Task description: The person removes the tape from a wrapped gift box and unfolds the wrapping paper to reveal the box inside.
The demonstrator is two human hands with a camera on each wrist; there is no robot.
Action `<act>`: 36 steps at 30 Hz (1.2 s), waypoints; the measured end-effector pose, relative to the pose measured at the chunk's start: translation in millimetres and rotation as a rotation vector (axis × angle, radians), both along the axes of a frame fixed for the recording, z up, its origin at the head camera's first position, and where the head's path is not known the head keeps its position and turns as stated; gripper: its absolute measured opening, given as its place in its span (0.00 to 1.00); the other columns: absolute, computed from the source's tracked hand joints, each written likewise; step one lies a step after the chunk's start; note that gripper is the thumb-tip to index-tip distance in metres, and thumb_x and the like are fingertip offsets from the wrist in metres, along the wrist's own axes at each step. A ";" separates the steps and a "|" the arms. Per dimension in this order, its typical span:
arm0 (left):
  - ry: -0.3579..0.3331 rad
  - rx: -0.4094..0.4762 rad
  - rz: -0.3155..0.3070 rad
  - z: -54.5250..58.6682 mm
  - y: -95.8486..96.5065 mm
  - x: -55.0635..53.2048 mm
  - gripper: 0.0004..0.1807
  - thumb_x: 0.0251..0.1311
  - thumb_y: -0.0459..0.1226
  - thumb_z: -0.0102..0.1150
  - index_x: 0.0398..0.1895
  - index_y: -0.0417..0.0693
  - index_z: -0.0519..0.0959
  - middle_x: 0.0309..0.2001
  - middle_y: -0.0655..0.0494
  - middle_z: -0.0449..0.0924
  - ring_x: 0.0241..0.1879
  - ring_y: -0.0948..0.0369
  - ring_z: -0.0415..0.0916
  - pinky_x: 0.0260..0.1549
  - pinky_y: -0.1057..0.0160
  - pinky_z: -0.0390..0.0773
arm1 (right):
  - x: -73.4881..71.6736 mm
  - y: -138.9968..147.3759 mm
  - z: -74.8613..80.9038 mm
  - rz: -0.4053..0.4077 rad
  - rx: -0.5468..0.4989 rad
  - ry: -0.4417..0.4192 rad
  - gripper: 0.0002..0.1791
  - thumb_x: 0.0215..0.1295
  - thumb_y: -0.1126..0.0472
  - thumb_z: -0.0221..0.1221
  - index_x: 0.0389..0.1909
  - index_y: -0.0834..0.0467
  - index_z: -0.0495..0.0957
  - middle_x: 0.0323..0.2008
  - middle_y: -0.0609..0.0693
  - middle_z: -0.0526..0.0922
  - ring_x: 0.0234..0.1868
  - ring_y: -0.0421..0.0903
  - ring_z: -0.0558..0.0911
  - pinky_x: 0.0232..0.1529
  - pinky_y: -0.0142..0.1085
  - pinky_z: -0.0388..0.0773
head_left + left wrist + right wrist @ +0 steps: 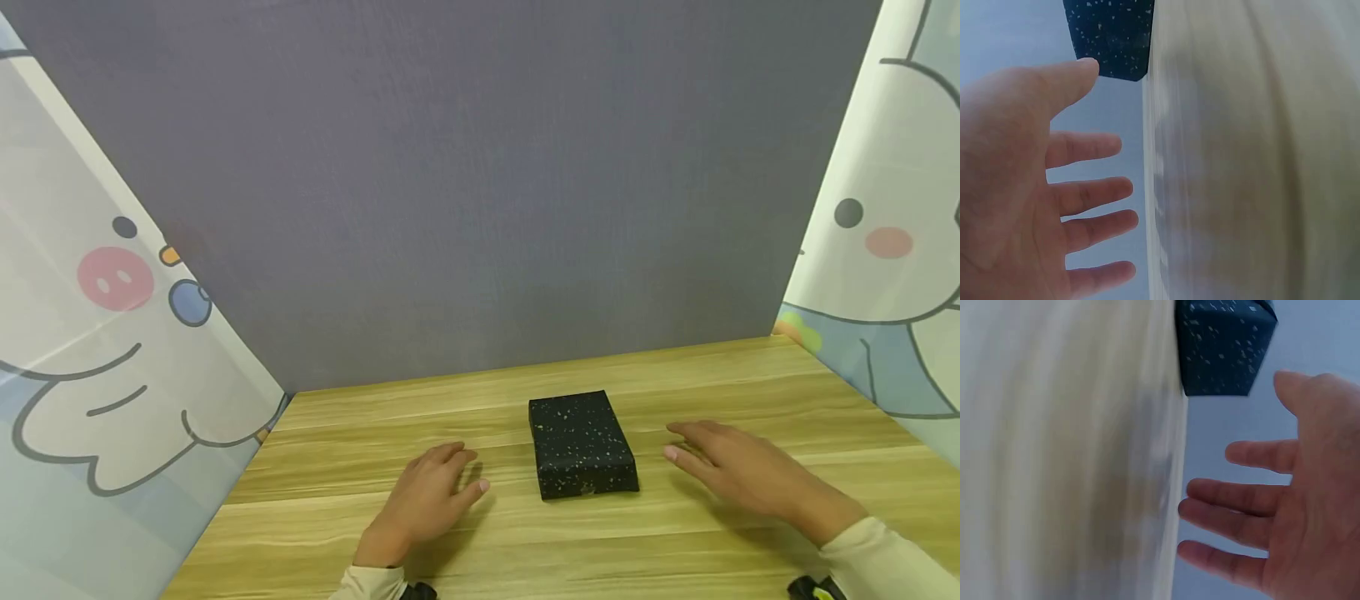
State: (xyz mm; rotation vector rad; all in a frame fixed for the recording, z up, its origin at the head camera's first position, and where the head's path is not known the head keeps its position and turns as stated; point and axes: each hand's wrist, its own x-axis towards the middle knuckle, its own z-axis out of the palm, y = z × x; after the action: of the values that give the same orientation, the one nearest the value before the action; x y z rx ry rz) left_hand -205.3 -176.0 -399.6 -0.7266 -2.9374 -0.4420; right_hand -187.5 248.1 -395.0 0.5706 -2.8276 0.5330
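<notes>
A flat black box wrapped in speckled paper [577, 437] lies on the wooden table between the two hands. To its left, my left hand [429, 498] hovers low over the table with fingers spread, apart from the box. In the left wrist view the palm and loose fingers hold nothing, and the box [1113, 37] shows past the thumb. On the other side, my right hand [738, 467] reaches toward the box without touching it. The right wrist view shows that hand's relaxed fingers [1235, 528] with nothing in them and the end of the box [1222, 350] above.
A grey panel [480, 192] stands upright along the table's back edge. Cartoon-printed sheets, one at the left [112, 375] and one at the right [885, 275], flank the wood-grain table [315, 467].
</notes>
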 end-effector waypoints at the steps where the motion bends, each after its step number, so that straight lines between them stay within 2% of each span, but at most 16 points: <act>1: 0.002 -0.001 -0.003 0.0 1.1 0.3 0.28 0.73 0.55 0.51 0.64 0.46 0.77 0.67 0.43 0.71 0.66 0.44 0.67 0.61 0.37 0.65 | 0.1 -2.0 -0.3 0.002 -0.008 0.004 0.28 0.75 0.43 0.54 0.61 0.61 0.78 0.55 0.60 0.82 0.55 0.63 0.80 0.52 0.62 0.73; 7: 0.005 0.001 -0.025 -0.6 11.1 2.5 0.26 0.72 0.54 0.53 0.64 0.47 0.77 0.66 0.44 0.72 0.66 0.46 0.68 0.60 0.38 0.67 | 1.5 -12.4 1.9 0.005 -0.042 -0.038 0.27 0.75 0.42 0.54 0.58 0.59 0.80 0.48 0.49 0.85 0.50 0.55 0.83 0.50 0.59 0.76; 11: 0.004 -0.013 -0.049 -1.4 20.0 4.7 0.26 0.72 0.54 0.52 0.64 0.50 0.78 0.66 0.47 0.73 0.66 0.48 0.69 0.59 0.40 0.69 | 3.6 -19.0 7.0 0.040 -0.107 -0.105 0.25 0.75 0.44 0.54 0.58 0.60 0.80 0.46 0.44 0.85 0.46 0.47 0.84 0.47 0.50 0.80; 15: 0.009 -0.019 -0.071 -1.2 26.6 7.1 0.26 0.72 0.54 0.52 0.64 0.51 0.77 0.66 0.48 0.73 0.65 0.49 0.69 0.60 0.40 0.68 | 6.6 -26.7 13.4 0.104 -0.234 -0.159 0.21 0.76 0.49 0.55 0.56 0.61 0.81 0.46 0.45 0.86 0.44 0.43 0.84 0.43 0.41 0.81; 18: 0.011 -0.018 -0.082 -1.0 29.2 8.5 0.26 0.72 0.54 0.52 0.65 0.51 0.77 0.66 0.49 0.73 0.66 0.50 0.69 0.60 0.41 0.68 | 8.8 -33.0 17.5 0.115 -0.317 -0.207 0.19 0.75 0.51 0.56 0.54 0.60 0.82 0.47 0.47 0.86 0.44 0.44 0.83 0.43 0.40 0.80; 22: 0.001 0.029 -0.114 -1.2 31.9 11.4 0.26 0.73 0.54 0.52 0.66 0.51 0.76 0.65 0.52 0.75 0.65 0.51 0.70 0.60 0.44 0.70 | 10.2 -40.9 19.3 0.121 -0.392 -0.273 0.18 0.75 0.50 0.57 0.53 0.60 0.82 0.45 0.46 0.85 0.44 0.43 0.83 0.41 0.36 0.80; 28: -0.116 0.164 -0.129 1.4 40.6 19.1 0.30 0.72 0.58 0.49 0.69 0.53 0.73 0.65 0.57 0.75 0.66 0.53 0.70 0.62 0.45 0.69 | 10.2 -45.6 16.3 0.117 -0.435 -0.288 0.17 0.75 0.52 0.57 0.51 0.61 0.81 0.42 0.43 0.84 0.42 0.40 0.81 0.39 0.35 0.79; 32: -0.236 0.256 -0.107 3.5 47.5 23.3 0.36 0.72 0.61 0.47 0.77 0.55 0.63 0.65 0.59 0.74 0.65 0.54 0.70 0.60 0.43 0.70 | 10.1 -47.1 15.1 0.084 -0.460 -0.308 0.18 0.74 0.51 0.58 0.51 0.61 0.81 0.39 0.44 0.84 0.40 0.39 0.81 0.39 0.34 0.79; 36: -0.292 0.281 -0.097 2.8 52.7 23.4 0.40 0.72 0.62 0.46 0.81 0.60 0.52 0.65 0.59 0.74 0.64 0.55 0.71 0.59 0.43 0.71 | 10.8 -48.3 11.1 0.089 -0.492 -0.307 0.18 0.73 0.52 0.59 0.50 0.63 0.80 0.37 0.45 0.83 0.37 0.39 0.80 0.36 0.34 0.79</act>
State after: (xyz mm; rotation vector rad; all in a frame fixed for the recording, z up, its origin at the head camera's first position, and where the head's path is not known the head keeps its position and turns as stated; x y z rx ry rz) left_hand -181.9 -123.3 -396.8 -0.8299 -3.0091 -1.0271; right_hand -176.7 199.8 -383.9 0.5513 -2.7799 1.3865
